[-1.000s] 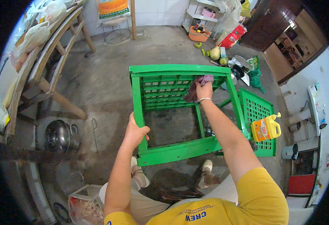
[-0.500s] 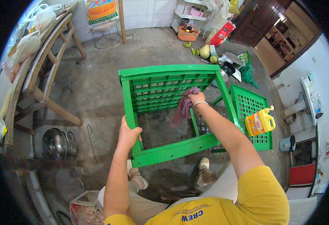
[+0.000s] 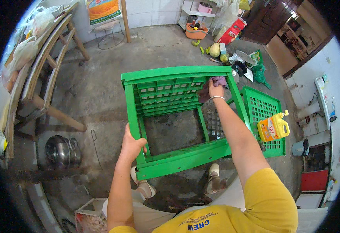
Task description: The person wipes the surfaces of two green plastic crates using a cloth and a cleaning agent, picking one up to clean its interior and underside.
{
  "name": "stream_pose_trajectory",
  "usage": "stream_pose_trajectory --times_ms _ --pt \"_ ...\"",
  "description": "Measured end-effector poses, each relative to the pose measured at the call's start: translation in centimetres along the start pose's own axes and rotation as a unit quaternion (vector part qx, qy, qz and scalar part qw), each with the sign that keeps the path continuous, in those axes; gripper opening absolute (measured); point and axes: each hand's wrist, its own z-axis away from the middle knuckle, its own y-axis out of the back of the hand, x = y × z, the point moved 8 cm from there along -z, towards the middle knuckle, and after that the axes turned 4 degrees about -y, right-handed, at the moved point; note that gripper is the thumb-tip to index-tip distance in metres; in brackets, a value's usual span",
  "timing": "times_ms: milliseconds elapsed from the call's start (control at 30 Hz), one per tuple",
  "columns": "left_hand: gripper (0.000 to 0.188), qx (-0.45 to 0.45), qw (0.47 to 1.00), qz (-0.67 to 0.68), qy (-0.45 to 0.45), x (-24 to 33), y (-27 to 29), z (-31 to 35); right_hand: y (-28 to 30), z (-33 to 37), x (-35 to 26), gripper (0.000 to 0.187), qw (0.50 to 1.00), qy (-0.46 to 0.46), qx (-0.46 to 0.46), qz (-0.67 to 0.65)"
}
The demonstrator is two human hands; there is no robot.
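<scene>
A green plastic rack [image 3: 174,162] with a lattice panel and an open frame is tilted in front of me. My left hand [image 3: 133,144] is closed around its left edge, thumb on the inner side. At the inside far right corner, my right hand [image 3: 215,90] grips a purple cloth [image 3: 219,80] bunched against the lattice and the right upright. Part of the cloth hangs below the fingers. To the right, a yellow detergent jug [image 3: 273,127] with a pump top stands on a second green lattice panel [image 3: 260,101].
A wooden bench frame [image 3: 57,66] stands at the left, with a shiny metal pot [image 3: 61,150] near its legs. Melons [image 3: 215,49], bags and pans lie on the floor at the far right. A grey bucket [image 3: 300,147] is by the right wall.
My right hand has moved the cloth right and slightly away from me, from the middle of the lattice into the corner. My left hand keeps its hold on the rack.
</scene>
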Motion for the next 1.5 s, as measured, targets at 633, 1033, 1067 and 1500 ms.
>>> stream_pose_trajectory --times_ms 633,1033,1067,1500 --pt "0.069 0.022 0.999 0.016 -0.031 -0.3 0.0 -0.8 -3.1 7.7 -10.2 0.031 0.98 0.136 -0.12 -0.081" --pt "0.071 0.0 1.0 0.014 -0.011 -0.4 -0.3 -0.9 -4.6 10.3 -7.6 0.036 0.892 0.242 -0.337 0.177" --pt "0.071 0.0 1.0 0.012 -0.012 -0.5 -0.4 -0.9 -4.0 10.0 -5.6 0.038 0.891 0.161 -0.374 0.199" --pt "0.074 0.005 1.0 0.011 0.0 0.4 -0.5 -0.6 -8.5 4.3 -1.2 0.03 0.986 0.092 -0.048 0.133"
